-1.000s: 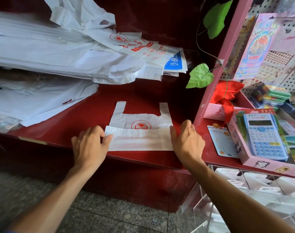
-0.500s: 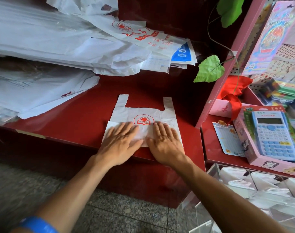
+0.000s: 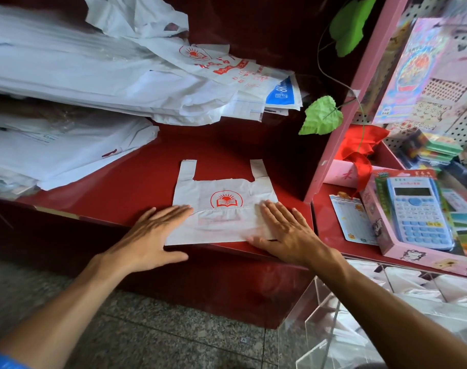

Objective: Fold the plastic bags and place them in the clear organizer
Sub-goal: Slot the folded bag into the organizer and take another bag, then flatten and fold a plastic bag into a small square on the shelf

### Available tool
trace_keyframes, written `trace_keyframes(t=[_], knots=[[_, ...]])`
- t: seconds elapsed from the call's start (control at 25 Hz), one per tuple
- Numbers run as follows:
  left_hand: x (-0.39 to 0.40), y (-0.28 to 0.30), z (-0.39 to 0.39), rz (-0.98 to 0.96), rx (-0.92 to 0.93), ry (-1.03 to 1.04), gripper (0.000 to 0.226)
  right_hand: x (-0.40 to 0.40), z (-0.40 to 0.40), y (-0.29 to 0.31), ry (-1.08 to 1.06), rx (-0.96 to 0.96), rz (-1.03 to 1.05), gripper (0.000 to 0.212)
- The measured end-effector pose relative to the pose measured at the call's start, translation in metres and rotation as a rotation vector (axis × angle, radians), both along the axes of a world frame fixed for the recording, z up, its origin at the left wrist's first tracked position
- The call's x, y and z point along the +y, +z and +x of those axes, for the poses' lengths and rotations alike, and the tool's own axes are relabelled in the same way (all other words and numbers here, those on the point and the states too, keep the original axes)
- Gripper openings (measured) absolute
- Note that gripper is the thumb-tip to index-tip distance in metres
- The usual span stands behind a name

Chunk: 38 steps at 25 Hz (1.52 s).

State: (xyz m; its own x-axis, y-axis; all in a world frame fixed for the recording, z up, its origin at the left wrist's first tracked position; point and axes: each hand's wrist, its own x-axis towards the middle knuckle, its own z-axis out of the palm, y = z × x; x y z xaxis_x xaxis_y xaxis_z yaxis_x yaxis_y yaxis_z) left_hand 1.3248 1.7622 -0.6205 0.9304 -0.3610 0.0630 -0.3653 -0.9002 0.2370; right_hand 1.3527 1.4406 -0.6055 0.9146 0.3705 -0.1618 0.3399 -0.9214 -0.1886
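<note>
A white plastic bag [image 3: 224, 209] with a red sun-and-book logo lies flat on the red counter [image 3: 126, 193], its bottom part folded up over itself and both handles pointing away from me. My left hand [image 3: 152, 235] lies flat with straight fingers on the fold's left end. My right hand [image 3: 285, 233] presses flat on the fold's right end. The clear organizer [image 3: 387, 315] stands at the lower right, below the counter, with folded white bags in its compartments.
A big heap of loose white bags [image 3: 99, 83] covers the counter's back and left. A pink shelf post [image 3: 341, 129] bounds the counter on the right. Beyond it sit a boxed blue calculator [image 3: 416, 211], a small card [image 3: 352, 219] and stationery. Green leaves [image 3: 321, 115] hang above.
Both hands slid apart from the middle of the folded part to its left and right ends, flattening it. A second ago they held the bag at its side edges.
</note>
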Motion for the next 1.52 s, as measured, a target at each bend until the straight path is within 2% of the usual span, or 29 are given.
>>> trace_keyframes(t=[0.12, 0.2, 0.24, 0.32, 0.44, 0.52, 0.64, 0.76, 0.8, 0.84, 0.88, 0.92, 0.96, 1.0, 1.04, 1.12, 1.4, 1.52], knots=[[0.016, -0.008, -0.005, -0.236, -0.114, 0.032, 0.084, -0.013, -0.008, -0.001, 0.122, -0.005, -0.024, 0.117], [0.021, -0.006, -0.008, -0.402, -0.094, 0.097, 0.074, -0.018, -0.012, -0.004, 0.179, -0.094, -0.038, 0.123], [0.022, -0.003, -0.009, -0.456, -0.083, 0.12, 0.067, -0.02, -0.014, -0.006, 0.183, -0.167, -0.008, 0.118], [0.022, 0.0, -0.009, -0.527, -0.057, 0.148, 0.059, -0.026, -0.015, -0.01, 0.146, -0.282, 0.132, 0.095], [0.016, 0.004, -0.011, -0.557, -0.06, 0.159, 0.052, -0.033, -0.009, -0.014, 0.082, -0.316, 0.403, 0.057], [0.012, 0.001, -0.01, -0.541, -0.094, 0.181, 0.05, -0.033, -0.007, -0.015, 0.091, -0.327, 0.484, 0.035], [0.007, -0.003, -0.006, -0.656, -0.104, 0.253, 0.035, -0.034, -0.004, -0.009, -0.041, -0.213, 0.691, 0.008], [0.004, -0.004, 0.001, -0.775, -0.057, 0.341, 0.012, -0.04, -0.001, -0.004, -0.172, -0.038, 0.902, 0.021], [0.005, -0.004, 0.001, -0.788, -0.053, 0.339, 0.026, -0.039, 0.0, -0.002, -0.152, -0.007, 0.892, 0.027], [0.006, -0.004, 0.001, -0.79, -0.049, 0.34, 0.041, -0.038, 0.001, -0.004, -0.103, -0.029, 0.803, 0.035], [0.005, -0.001, 0.0, -0.802, -0.043, 0.341, 0.045, -0.035, 0.0, -0.006, -0.073, -0.084, 0.682, 0.039], [0.004, 0.0, 0.0, -0.812, -0.024, 0.356, 0.035, -0.033, 0.002, -0.009, -0.068, -0.127, 0.623, 0.034], [0.002, 0.003, -0.001, -0.815, 0.013, 0.352, 0.014, -0.032, 0.004, -0.009, -0.107, -0.14, 0.659, 0.023], [-0.002, 0.006, -0.003, -0.804, 0.026, 0.343, 0.007, -0.032, 0.005, -0.006, -0.148, -0.12, 0.727, 0.008], [-0.005, 0.009, -0.003, -0.797, 0.016, 0.346, 0.017, -0.032, 0.006, -0.003, -0.186, -0.093, 0.761, 0.005], [-0.005, 0.003, 0.0, -0.816, -0.012, 0.383, 0.022, -0.032, 0.007, -0.002, -0.23, -0.067, 0.797, 0.017], [-0.016, 0.006, 0.002, -0.849, -0.027, 0.423, 0.007, -0.025, 0.013, -0.002, -0.399, -0.077, 0.8, 0.024], [-0.017, 0.003, 0.006, -0.841, -0.033, 0.483, 0.018, -0.024, 0.012, -0.001, -0.451, -0.127, 0.747, 0.029]])
